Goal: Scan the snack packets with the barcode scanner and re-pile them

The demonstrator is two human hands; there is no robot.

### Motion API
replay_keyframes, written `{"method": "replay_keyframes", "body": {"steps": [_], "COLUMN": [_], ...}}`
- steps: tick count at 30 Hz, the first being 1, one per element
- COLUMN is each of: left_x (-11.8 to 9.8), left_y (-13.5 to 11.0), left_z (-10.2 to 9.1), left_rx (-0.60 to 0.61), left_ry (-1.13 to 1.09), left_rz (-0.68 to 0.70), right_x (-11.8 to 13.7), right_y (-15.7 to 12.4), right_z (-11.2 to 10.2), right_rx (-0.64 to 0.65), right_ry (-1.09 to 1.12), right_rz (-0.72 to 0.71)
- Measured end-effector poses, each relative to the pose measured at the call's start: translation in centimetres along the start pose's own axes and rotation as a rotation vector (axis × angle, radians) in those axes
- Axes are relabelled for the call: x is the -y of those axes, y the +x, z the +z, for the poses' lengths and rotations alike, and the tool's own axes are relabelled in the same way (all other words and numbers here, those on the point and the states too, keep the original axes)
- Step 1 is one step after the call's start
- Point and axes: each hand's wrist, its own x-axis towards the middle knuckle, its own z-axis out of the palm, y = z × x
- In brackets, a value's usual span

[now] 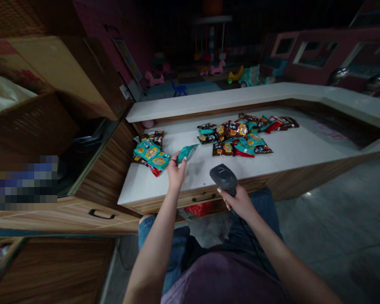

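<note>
Between the fingers and thumb of my left hand (pixel 177 170) is a teal snack packet (pixel 186 153), held just above the white counter (pixel 196 172). My right hand (pixel 240 202) grips the handle of a dark barcode scanner (pixel 224 176), whose head points forward over the counter's front edge. Left of my left hand lies a small pile of snack packets (pixel 147 150) in teal, brown and red. A larger spread of similar packets (pixel 232 130) covers the middle and right of the counter, beyond the scanner.
A raised white ledge (pixel 209 103) runs along the counter's far side. Below sits a wooden drawer with a black handle (pixel 204 197), and a red bag (pixel 199 209) is beneath it. Cardboard boxes (pixel 82 71) stand at left. The scanner's cable (pixel 253 240) hangs beside my leg.
</note>
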Motion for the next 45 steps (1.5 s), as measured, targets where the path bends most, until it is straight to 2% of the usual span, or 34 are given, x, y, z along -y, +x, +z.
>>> {"method": "replay_keyframes", "body": {"steps": [2, 4, 8, 11, 13, 16, 17, 20, 22, 26, 29, 32, 36, 40, 45], "left_x": [-0.9, -1.6, -1.9, -1.1, -0.5, -0.2, -0.2, -0.6, -0.8, -0.9, -0.9, -1.0, -1.3, -1.3, -0.6], "left_y": [1.9, 3.7, 6.2, 6.9, 6.9, 6.2, 5.8, 4.4, 3.4, 2.4, 2.3, 2.3, 1.8, 1.2, 0.2], "left_z": [-1.2, -2.0, -2.3, -1.6, -0.8, 1.3, 2.4, 6.3, 9.2, 13.8, 15.2, 14.8, 12.5, 9.6, 6.5], "left_rx": [0.026, 0.076, 0.192, 0.259, 0.226, 0.147, 0.177, 0.407, 0.517, 0.658, 0.697, 0.65, 0.574, 0.404, 0.204], "left_ry": [0.293, 0.568, 0.939, 1.037, 0.966, 0.677, 0.568, 0.289, 0.185, 0.194, 0.231, 0.22, 0.046, -0.224, -0.564], "left_rz": [0.13, 0.196, 0.159, 0.083, 0.075, 0.152, 0.177, 0.197, 0.193, 0.197, 0.164, 0.139, 0.089, -0.134, -0.513], "right_x": [-0.3, -0.6, -1.2, -1.5, -1.8, -2.0, -2.0, -2.0, -1.9, -1.7, -1.8, -2.0, -2.3, -1.9, -1.1], "right_y": [-0.1, -0.1, -0.2, -0.2, -0.2, -0.2, -0.2, -0.2, -0.2, -0.2, -0.3, -0.3, -0.2, -0.1, -0.1], "right_z": [0.0, 0.1, 0.1, -0.2, -0.5, -0.9, -1.0, -1.2, -1.3, -1.8, -2.3, -2.6, -2.5, -1.9, -1.1], "right_rx": [0.008, 0.008, 0.001, -0.006, -0.012, -0.019, -0.021, -0.037, -0.04, -0.05, -0.075, -0.085, -0.082, -0.064, -0.034], "right_ry": [0.004, 0.014, 0.035, 0.033, 0.039, 0.04, 0.035, 0.028, 0.034, 0.039, 0.036, 0.048, 0.049, 0.06, 0.061], "right_rz": [0.009, 0.017, 0.035, 0.055, 0.066, 0.066, 0.067, 0.073, 0.074, 0.07, 0.073, 0.07, 0.068, 0.058, 0.044]}}
